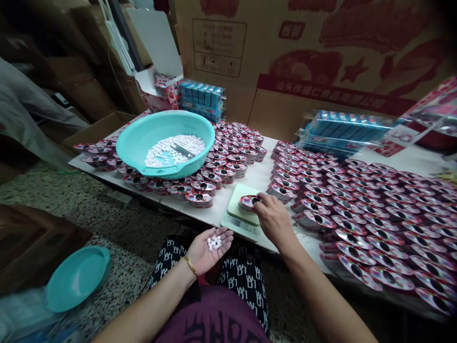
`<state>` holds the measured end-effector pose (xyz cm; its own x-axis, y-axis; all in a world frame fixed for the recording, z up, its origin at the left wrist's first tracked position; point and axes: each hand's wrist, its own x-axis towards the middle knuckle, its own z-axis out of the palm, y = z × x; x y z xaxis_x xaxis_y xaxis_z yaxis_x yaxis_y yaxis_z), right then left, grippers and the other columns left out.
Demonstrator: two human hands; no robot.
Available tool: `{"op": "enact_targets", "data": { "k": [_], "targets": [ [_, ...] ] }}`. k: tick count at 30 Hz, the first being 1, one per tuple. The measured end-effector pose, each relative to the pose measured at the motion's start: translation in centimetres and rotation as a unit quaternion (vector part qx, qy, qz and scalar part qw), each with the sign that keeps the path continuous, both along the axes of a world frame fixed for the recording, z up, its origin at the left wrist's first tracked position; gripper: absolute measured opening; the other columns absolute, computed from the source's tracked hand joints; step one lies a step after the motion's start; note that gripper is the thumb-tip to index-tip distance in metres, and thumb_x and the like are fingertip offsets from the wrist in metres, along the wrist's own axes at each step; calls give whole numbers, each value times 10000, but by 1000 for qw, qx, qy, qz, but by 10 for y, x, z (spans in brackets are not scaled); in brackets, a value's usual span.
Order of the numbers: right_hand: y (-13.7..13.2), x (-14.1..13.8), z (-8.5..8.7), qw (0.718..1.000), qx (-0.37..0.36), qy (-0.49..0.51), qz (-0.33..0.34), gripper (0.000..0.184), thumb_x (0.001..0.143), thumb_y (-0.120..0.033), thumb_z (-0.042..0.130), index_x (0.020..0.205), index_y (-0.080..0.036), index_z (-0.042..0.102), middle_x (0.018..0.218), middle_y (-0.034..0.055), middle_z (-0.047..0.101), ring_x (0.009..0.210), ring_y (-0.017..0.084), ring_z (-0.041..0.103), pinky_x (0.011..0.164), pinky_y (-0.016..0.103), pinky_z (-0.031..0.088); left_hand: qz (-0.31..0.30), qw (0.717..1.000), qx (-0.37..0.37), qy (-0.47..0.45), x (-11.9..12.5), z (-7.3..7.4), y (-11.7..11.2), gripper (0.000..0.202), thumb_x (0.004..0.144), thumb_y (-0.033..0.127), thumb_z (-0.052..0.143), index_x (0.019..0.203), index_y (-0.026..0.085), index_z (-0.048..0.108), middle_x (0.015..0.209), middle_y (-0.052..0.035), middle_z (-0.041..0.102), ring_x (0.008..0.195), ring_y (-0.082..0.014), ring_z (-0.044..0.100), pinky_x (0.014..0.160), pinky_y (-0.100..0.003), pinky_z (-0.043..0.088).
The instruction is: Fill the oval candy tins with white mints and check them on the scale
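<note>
My left hand (210, 250) is palm up in front of the table edge, fingers slightly cupped, with a small heap of white candies (214, 242) in it. My right hand (273, 214) reaches over a pale green kitchen scale (234, 202). On that scale sits an oval red-and-white container (246, 202) with a dark hole in its top. My right fingertips are closed together at the hole and hide the container's right end. What they pinch, if anything, is hidden. A turquoise basin (132, 138) holds many more white candies (185, 142) and a grey scoop (183, 151).
Rows of similar containers (317, 219) cover the table's right side; others (202, 199) surround the basin. Blue wrapped packs (203, 97) and an open white box (153, 90) stand behind. A large carton (267, 52) closes off the back. Another turquoise basin (80, 276) is on the floor.
</note>
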<state>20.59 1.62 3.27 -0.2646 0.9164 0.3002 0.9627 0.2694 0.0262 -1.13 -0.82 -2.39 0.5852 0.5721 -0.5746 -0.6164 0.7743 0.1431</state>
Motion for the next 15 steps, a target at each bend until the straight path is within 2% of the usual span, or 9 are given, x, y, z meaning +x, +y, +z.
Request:
{"op": "enact_targets", "data": {
  "k": [3,5,7,10,12,15],
  "targets": [
    [17,-9,-6,999,-9,31,-1,181,819,-217,407,886,-169,569,1065,93,517,915,205,444,775,324,349,7,1000,13,-26,-2,3,0,272,790,232,443,943,48,573,998,-151,603,976,-215,544,856,-316,410],
    [8,-18,-9,998,11,70,-4,234,819,-246,417,996,-152,538,1120,113,488,1002,229,413,835,365,333,10,999,16,-38,-3,4,0,286,793,238,437,958,43,566,1025,-155,590,1005,-227,524,867,-327,399],
    [-12,-36,-11,993,3,106,46,291,814,-249,426,1074,-139,496,1132,123,479,1026,230,403,856,376,336,11,999,12,-44,-3,4,-1,291,803,242,416,964,50,563,1003,-148,598,965,-212,545,836,-324,416],
    [-48,-72,-18,970,-86,111,198,328,789,-205,453,1105,-120,474,1056,126,526,941,211,453,792,352,397,-11,999,-9,-44,0,0,-7,301,814,260,396,997,83,556,937,-119,619,823,-154,589,703,-256,451],
    [-64,-88,-26,961,-130,97,222,322,769,-159,468,1086,-104,485,1002,132,545,905,217,463,761,359,416,-34,998,-18,-40,2,-4,-13,327,814,288,397,1029,92,546,944,-121,614,815,-152,585,671,-240,444],
    [-73,-90,-32,955,-192,103,201,249,765,-123,473,1010,-131,518,936,98,546,872,192,462,702,306,441,-55,997,-29,-36,4,-11,-24,339,815,303,393,1014,80,552,935,-127,611,850,-174,574,724,-271,430]
  ]
}}
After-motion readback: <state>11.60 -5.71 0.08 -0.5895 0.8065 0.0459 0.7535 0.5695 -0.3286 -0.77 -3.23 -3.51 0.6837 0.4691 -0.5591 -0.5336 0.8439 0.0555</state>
